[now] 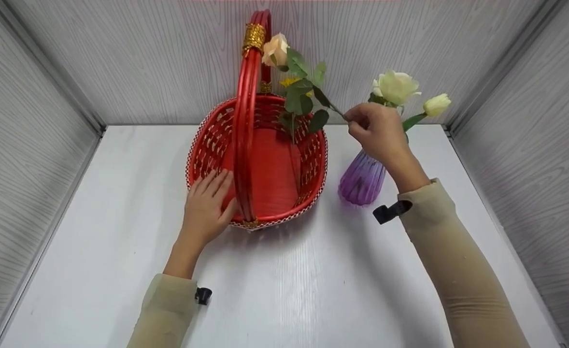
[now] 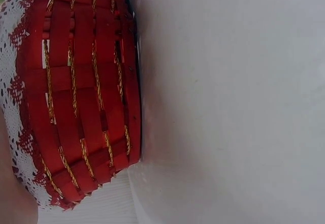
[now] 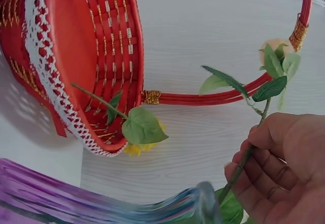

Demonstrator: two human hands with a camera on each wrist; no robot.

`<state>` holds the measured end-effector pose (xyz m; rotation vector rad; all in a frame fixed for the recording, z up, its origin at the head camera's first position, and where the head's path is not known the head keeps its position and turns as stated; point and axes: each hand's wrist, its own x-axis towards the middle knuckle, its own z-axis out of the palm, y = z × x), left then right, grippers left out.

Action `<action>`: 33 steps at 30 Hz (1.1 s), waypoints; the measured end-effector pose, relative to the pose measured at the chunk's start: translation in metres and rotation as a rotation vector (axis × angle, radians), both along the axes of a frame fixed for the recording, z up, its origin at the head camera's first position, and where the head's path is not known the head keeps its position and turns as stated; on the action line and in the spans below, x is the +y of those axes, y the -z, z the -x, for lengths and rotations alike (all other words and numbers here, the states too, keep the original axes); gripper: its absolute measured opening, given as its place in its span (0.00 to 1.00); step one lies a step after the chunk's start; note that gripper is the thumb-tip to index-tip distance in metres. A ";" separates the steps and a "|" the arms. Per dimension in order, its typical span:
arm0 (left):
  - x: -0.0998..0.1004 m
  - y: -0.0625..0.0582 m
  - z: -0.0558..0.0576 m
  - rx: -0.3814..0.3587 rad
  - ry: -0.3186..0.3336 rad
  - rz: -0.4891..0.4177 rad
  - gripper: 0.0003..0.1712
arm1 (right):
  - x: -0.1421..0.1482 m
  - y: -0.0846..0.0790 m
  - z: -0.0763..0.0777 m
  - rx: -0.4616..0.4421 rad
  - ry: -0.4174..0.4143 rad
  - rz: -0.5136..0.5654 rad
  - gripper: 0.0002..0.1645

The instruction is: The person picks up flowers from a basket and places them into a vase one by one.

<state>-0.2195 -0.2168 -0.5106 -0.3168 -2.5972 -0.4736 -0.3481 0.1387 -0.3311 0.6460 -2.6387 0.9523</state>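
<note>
A red woven basket (image 1: 320, 186) with lace trim and a tall red handle (image 1: 245, 145) stands at the back of the table. My left hand (image 1: 206, 205) rests over its near left rim, fingers stretched out inside. In the left wrist view only the basket's outer wall (image 2: 81, 76) and a blurred edge of the hand show. My right hand (image 1: 380, 133) pinches the green stem of a peach rose (image 1: 276, 50), whose bloom lies beside the handle's upper part. A yellow flower (image 3: 139, 149) leans in the basket's far right side, partly hidden by the rose leaves.
To the basket's right stands a purple ribbed glass vase (image 1: 362, 181), partly behind the right hand. It bears a cream rose (image 1: 396, 88) and a pale yellow bud (image 1: 437, 104). Grey wood-patterned panels (image 1: 144, 67) enclose the white table (image 1: 284, 290) at the back and sides.
</note>
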 end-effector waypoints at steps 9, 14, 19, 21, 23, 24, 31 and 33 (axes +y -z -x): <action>0.002 -0.002 -0.002 0.022 -0.006 -0.001 0.34 | 0.020 0.021 0.005 0.117 0.081 0.151 0.09; 0.002 -0.001 -0.001 0.030 0.002 0.000 0.34 | 0.031 0.035 0.002 0.210 0.099 0.320 0.10; 0.002 -0.001 -0.003 0.034 0.006 -0.002 0.34 | 0.035 0.043 -0.009 0.289 0.163 0.428 0.10; 0.002 -0.001 -0.003 0.040 0.007 -0.002 0.34 | 0.034 0.040 -0.018 0.288 0.184 0.468 0.08; 0.002 -0.002 -0.003 0.040 0.008 0.000 0.34 | 0.032 0.035 -0.029 0.266 0.201 0.513 0.08; 0.002 -0.002 -0.003 0.042 0.009 -0.001 0.33 | 0.032 0.032 -0.034 0.253 0.207 0.539 0.08; 0.002 -0.002 0.000 0.038 0.004 -0.004 0.34 | 0.039 0.036 -0.042 0.214 0.136 0.845 0.09; 0.002 -0.001 0.001 0.034 0.003 -0.004 0.34 | 0.045 0.042 -0.038 0.190 0.117 0.945 0.10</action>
